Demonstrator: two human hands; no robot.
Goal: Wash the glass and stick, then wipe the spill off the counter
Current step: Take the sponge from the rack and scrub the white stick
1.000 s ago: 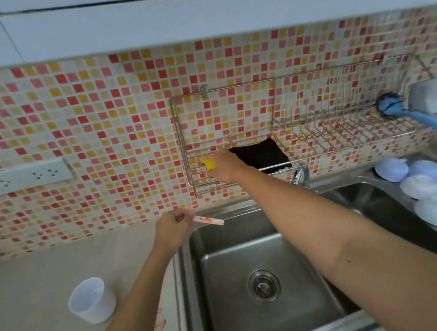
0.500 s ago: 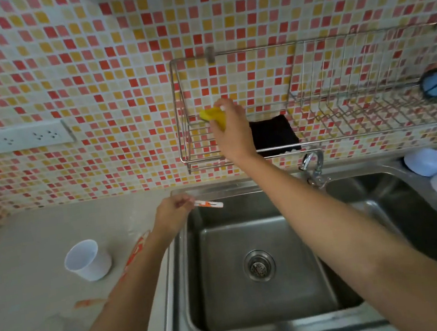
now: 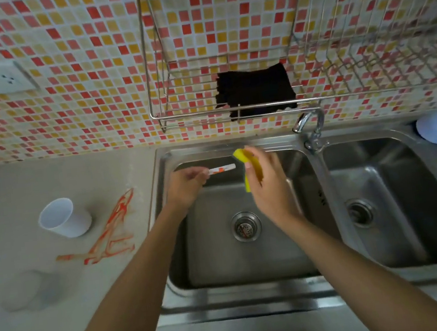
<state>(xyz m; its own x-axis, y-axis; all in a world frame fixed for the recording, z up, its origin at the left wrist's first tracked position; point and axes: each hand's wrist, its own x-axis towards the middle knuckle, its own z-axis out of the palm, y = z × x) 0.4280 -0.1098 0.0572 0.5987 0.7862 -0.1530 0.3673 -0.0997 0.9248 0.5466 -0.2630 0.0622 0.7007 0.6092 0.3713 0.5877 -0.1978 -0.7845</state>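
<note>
A: Head view, the only one we have. We see the left hand at the middle of the frame, over the left basin of the sink, pinching one end of the stick, which points right and carries orange smears.

B: And the right hand is just beside it, clenched around a yellow sponge. The free tip of the stick lies close to the sponge, but we cannot tell if they touch.

A: We judge the stick-washing step is in hand. The next move calls for bringing sponge and stick together, and probably water from the tap at the upper right of the basin; we see none running.

B: The cup we take for the glass stands on the counter at the left of the frame, well apart from both hands, untouched.

A: The orange spill lies just right of it, between cup and sink, not yet wiped. A dark cloth hangs in the wire rack above.
</note>
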